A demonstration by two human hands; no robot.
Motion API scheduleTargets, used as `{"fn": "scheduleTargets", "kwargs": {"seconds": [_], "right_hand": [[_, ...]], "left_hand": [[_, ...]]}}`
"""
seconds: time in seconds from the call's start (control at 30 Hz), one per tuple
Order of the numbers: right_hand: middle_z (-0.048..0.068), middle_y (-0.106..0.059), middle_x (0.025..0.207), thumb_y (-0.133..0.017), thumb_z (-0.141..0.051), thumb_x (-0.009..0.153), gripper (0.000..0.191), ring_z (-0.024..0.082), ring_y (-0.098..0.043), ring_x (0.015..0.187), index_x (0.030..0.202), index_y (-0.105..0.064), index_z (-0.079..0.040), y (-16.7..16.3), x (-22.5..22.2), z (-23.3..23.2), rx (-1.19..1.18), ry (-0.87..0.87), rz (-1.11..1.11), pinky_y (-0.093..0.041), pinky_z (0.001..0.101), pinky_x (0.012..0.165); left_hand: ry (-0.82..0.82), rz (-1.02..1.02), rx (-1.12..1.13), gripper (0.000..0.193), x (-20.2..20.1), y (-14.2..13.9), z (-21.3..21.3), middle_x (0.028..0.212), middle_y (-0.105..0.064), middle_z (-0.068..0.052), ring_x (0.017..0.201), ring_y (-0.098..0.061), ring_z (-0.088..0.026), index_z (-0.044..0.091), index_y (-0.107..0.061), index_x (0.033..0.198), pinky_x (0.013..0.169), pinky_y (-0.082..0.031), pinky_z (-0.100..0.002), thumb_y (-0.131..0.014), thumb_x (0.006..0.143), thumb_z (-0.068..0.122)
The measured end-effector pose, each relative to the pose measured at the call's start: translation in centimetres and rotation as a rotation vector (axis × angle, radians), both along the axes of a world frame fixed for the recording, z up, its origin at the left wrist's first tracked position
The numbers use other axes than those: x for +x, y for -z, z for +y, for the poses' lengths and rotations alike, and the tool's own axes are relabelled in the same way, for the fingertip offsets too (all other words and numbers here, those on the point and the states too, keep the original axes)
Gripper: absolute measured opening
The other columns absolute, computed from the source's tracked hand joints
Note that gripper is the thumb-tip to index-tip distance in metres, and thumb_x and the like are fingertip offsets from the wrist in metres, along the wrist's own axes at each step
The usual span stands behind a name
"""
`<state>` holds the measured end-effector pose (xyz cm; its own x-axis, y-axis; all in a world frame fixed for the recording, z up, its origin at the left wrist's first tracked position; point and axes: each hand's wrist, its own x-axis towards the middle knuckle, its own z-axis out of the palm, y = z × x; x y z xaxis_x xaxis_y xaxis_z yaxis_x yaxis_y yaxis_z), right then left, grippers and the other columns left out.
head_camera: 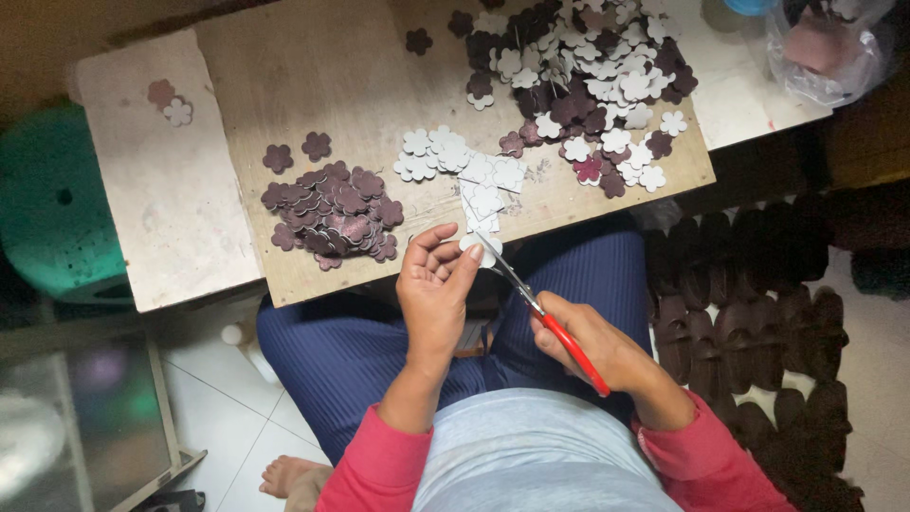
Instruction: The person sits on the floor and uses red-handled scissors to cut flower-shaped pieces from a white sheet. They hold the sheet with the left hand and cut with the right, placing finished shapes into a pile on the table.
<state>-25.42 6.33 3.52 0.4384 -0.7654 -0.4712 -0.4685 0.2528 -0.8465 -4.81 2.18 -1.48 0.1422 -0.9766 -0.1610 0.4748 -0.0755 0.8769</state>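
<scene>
My left hand pinches a small white flower-shaped cutout just below the edge of the wooden board. My right hand grips red-handled scissors, whose blades reach up to the cutout. On the board lie a pile of dark maroon flower cutouts, a small group of white ones and uncut white pieces. A large mixed heap of white and maroon flowers covers the far right of the board.
The board rests on a pale low table. A green round stool stands at left, a plastic bag at top right, and a dark knobbly mat on the floor at right. My bare foot is below.
</scene>
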Motion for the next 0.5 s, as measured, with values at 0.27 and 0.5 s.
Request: {"fn": "scheduleTargets", "kwargs": {"seconds": [0.27,0.5], "right_hand": [[0.004,-0.052,0.068,-0.048,-0.048,0.101,0.045,0.014,-0.056,0.055,0.109,-0.054,-0.004,0.6,0.4,0.5,-0.106,-0.035,-0.132,-0.050,0.0305,0.052],[0.002,-0.050,0.067,-0.046,-0.052,0.101,0.049,0.013,-0.050,0.055,0.112,-0.054,-0.004,0.9,0.2,0.4,-0.118,-0.021,-0.128,-0.046,0.0293,0.052]], "left_hand": [[0.024,0.082,-0.008,0.034,-0.3,0.4,0.7,0.105,-0.069,-0.010,0.096,-0.069,-0.011,-0.006,-0.058,0.124,0.087,-0.056,-0.023,-0.071,0.093,-0.006],[0.123,0.064,0.074,0.028,-0.7,0.3,1.0,0.105,-0.071,-0.011,0.093,-0.070,-0.011,-0.007,-0.062,0.120,0.085,-0.057,-0.023,-0.071,0.093,-0.005]]}}
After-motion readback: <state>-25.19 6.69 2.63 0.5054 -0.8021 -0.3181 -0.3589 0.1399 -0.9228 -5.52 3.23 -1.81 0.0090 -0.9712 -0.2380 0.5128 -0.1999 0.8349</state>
